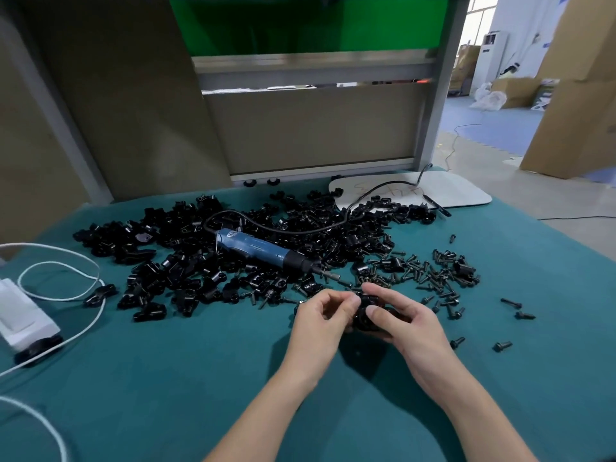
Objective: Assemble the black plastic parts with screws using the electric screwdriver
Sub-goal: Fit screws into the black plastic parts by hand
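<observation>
Teal cloth, soft and matte, covered the worktop (166, 378). We held one glossy black plastic part (365, 311), rounded and knobbly, over the cloth straight ahead of us. Our left hand (320, 323) had its grip closed on the part's nine o'clock side, thumb and curled fingers pinching it. Our right hand (410, 325) clasped it from three o'clock, thumb pressed flat on its face and forefinger hooked over its top.

At eleven o'clock from the part lay the electric screwdriver (256, 250), a blue barrel with a black nose and a metal bit. It rested on a heap of loose black parts (186, 261), with its bit aimed towards four o'clock. Its black cable (300, 230) curved away towards one o'clock over a white, round-cornered board (460, 191). Small dark screws (433, 271) were scattered at two o'clock of our hands. A white cord (60, 271) looped at nine o'clock beside a white boxy adapter (23, 315).
</observation>
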Action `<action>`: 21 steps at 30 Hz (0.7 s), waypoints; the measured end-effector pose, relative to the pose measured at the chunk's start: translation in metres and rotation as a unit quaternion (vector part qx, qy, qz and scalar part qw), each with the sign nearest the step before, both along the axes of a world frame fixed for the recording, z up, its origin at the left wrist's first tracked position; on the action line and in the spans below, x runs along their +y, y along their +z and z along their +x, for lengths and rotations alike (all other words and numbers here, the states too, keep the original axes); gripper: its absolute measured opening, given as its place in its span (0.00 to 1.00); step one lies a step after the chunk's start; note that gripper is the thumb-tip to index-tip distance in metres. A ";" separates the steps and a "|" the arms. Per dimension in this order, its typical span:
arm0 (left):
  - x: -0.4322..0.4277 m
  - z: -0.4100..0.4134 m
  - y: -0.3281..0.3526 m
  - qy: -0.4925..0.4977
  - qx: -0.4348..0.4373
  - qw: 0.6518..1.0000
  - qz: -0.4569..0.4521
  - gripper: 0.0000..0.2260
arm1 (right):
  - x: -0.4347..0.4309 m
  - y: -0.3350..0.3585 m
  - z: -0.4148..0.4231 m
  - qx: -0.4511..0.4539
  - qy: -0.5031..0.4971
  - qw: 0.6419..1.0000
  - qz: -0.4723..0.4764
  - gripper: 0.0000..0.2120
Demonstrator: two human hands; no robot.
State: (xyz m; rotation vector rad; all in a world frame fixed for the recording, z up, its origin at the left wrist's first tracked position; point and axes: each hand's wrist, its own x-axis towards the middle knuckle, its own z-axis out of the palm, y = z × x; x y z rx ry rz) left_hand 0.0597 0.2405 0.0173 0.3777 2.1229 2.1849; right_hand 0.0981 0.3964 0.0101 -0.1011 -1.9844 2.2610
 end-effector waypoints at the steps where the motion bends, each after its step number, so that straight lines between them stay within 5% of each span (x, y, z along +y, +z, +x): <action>1: 0.000 0.000 -0.001 -0.006 0.003 1.000 -0.014 0.06 | 0.000 -0.001 0.000 0.001 0.002 1.000 0.013 0.23; 4: -0.001 0.000 -0.003 -0.002 0.015 0.998 -0.058 0.10 | 0.001 -0.004 -0.002 0.008 0.013 0.999 0.034 0.23; 7: -0.003 -0.003 -0.006 -0.018 0.032 0.998 -0.046 0.03 | 0.002 -0.006 -0.003 0.012 0.012 0.999 0.028 0.23; 12: -0.002 -0.002 -0.005 -0.053 -0.053 0.997 0.020 0.09 | 0.002 -0.005 -0.004 0.010 0.001 1.000 0.029 0.24; 16: -0.003 -0.003 -0.006 -0.049 -0.045 0.997 -0.034 0.12 | 0.002 -0.006 -0.002 0.012 0.008 0.999 0.045 0.23; 21: -0.006 -0.006 -0.009 -0.035 0.001 0.999 -0.041 0.03 | 0.003 -0.007 -0.002 0.013 0.018 0.999 0.031 0.22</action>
